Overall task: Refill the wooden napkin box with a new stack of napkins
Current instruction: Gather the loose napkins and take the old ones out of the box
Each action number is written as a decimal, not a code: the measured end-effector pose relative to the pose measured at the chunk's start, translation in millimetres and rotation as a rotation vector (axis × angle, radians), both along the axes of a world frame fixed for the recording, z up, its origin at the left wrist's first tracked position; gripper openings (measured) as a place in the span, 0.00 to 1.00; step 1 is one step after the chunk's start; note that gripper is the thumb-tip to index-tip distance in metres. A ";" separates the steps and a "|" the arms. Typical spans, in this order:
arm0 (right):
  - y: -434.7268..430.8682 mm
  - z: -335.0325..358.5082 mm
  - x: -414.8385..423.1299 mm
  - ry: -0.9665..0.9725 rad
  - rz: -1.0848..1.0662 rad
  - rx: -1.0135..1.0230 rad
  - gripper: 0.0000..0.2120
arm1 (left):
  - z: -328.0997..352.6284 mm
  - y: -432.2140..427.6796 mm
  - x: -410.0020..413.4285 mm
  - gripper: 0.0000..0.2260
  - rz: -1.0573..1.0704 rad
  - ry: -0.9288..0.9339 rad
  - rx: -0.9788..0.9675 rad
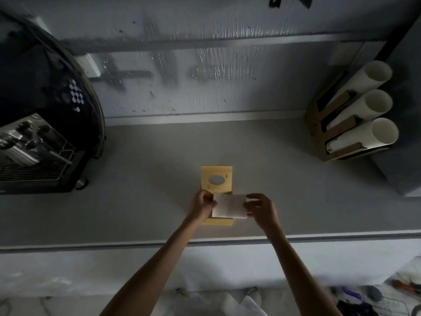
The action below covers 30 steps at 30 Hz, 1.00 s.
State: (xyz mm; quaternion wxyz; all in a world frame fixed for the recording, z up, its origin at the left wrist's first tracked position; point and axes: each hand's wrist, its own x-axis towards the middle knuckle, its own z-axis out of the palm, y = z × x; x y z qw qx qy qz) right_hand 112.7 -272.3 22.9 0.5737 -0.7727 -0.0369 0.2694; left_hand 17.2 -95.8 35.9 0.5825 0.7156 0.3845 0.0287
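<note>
Both hands (232,207) grip napkin stack (230,206), hiding wooden box (216,223) opening.

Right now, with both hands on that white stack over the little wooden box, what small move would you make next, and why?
Probably lower the napkin stack straight down into the wooden box. The left hand and right hand pinch its two ends, holding it over the box's near part, while the lid with the oval hole stands tipped back behind it, so the opening seems free.
</note>
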 end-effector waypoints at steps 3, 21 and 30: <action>41.7 -3.9 -13.5 -0.202 0.001 -0.239 0.12 | -6.8 16.7 -0.3 0.09 -0.024 0.075 0.302; 75.2 -25.2 -61.7 -0.541 0.128 -0.610 0.10 | -73.4 10.1 -24.6 0.31 -0.558 0.135 0.966; 77.1 -31.2 -55.0 -0.649 0.358 -0.536 0.10 | -63.2 5.4 -34.9 0.18 -0.103 0.051 0.569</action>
